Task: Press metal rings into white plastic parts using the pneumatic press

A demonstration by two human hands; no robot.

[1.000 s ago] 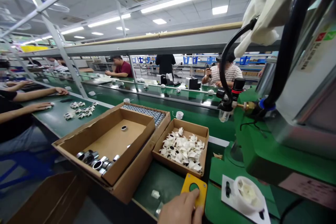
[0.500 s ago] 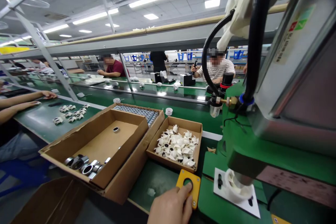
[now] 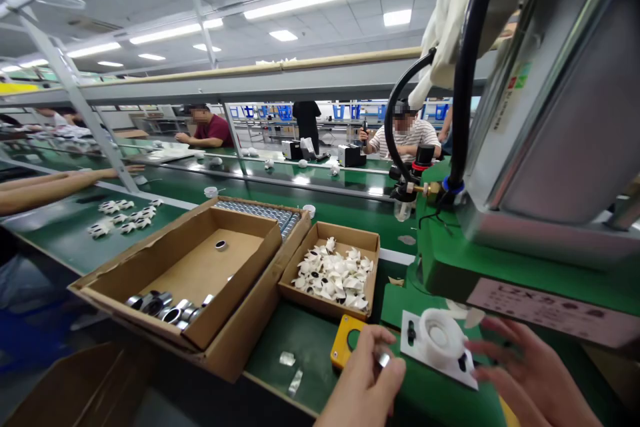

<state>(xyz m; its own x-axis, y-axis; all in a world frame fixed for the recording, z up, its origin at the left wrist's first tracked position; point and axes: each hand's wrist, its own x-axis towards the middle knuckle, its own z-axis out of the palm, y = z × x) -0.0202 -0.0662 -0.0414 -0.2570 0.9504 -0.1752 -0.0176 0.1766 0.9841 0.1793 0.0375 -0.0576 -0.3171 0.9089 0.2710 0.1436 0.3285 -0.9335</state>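
My left hand (image 3: 367, 373) is pinched round a small shiny metal ring (image 3: 383, 359), partly hidden by the thumb and fingers. It is beside a yellow button plate (image 3: 341, 341) with a round dark hole. My right hand (image 3: 530, 373), smeared by motion, has its fingers apart at the right side of a white round fixture (image 3: 439, 337) on a white slotted plate (image 3: 407, 341). A white bladed piece (image 3: 467, 313) shows just behind the fixture, close to the right fingertips; whether they touch it is unclear. The green press head (image 3: 450, 260) stands above.
A cardboard box (image 3: 245, 333) holds several metal rings; a smaller box (image 3: 285, 288) holds many white bladed wheels. Clear scraps (image 3: 295, 381) lie on the green bench. Black hoses (image 3: 465, 73) hang by the press. A co-worker's arms (image 3: 55, 188) reach in at left; other people sit beyond.
My left hand has left the yellow button plate and now pinches a metal ring. My right hand has come into view by the fixture. The press ram no longer covers the fixture.
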